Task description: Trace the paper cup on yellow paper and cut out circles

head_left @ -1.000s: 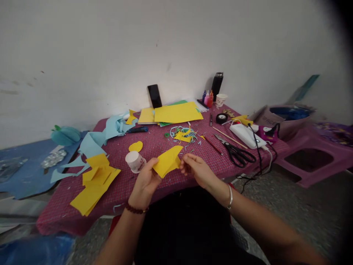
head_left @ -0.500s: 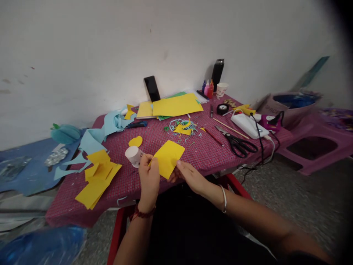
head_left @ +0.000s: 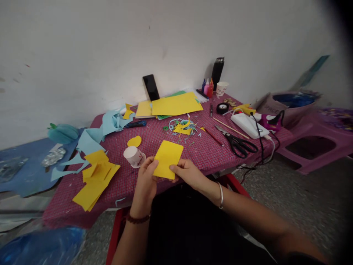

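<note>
Left hand (head_left: 146,178) and right hand (head_left: 191,175) each pinch the yellow paper (head_left: 168,156) between thumb and fingers, so uneven pulling could crease it.

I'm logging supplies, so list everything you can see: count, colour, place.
held paper: one, yellow, front centre
scraps: several, yellow, front left
strips: several, light blue, left
disc: one, yellow, left-centre
cups: two, white, left-centre and back right
tool: one, dark blue, back left
phone: one, black, back
sheets: several, yellow and green, back
shreds: many, mixed, centre
pencil: one, red, right
stick: one, tan, right
scissors: one, black, right
tape: one, black, right
squeeze bottles: three, blue, pink, red, back right
flask: one, black, back right
device: one, white, right
ornament: one, teal, far left
foil: one, silver, far left
stool: one, pink, far right
checked table: one, red-purple, centre
left hand: one, bare, paper's left
right hand: one, bare, paper's right
</note>
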`<action>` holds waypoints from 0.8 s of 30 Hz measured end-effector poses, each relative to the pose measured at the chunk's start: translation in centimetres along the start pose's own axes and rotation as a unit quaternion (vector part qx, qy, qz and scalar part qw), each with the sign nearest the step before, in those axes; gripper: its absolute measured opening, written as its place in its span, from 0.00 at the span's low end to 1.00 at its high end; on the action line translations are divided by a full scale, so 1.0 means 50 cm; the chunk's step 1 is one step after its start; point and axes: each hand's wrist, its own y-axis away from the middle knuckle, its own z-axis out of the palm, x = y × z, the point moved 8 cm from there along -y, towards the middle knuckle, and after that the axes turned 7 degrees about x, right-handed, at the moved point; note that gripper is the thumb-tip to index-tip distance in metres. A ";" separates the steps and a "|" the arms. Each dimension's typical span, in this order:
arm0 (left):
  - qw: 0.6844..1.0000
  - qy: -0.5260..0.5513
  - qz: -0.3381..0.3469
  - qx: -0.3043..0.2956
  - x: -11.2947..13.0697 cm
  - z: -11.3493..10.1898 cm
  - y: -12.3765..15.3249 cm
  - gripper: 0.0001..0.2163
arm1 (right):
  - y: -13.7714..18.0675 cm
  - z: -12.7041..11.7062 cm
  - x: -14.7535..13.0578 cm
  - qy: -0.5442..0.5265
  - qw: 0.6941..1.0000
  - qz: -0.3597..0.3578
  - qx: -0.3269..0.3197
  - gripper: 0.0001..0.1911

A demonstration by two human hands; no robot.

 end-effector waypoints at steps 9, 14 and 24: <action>0.987 0.019 -0.120 -0.110 -0.018 0.013 0.012 0.13 | 0.039 -0.006 -0.011 0.140 0.983 0.005 -0.116 0.07; 0.996 -0.085 0.010 -0.024 0.025 -0.015 0.001 0.21 | 0.037 -0.004 -0.006 0.153 0.980 0.006 -0.124 0.09; 0.994 -0.097 0.044 0.024 0.001 -0.054 0.021 0.10 | 0.041 0.001 0.005 0.131 0.979 0.032 -0.153 0.09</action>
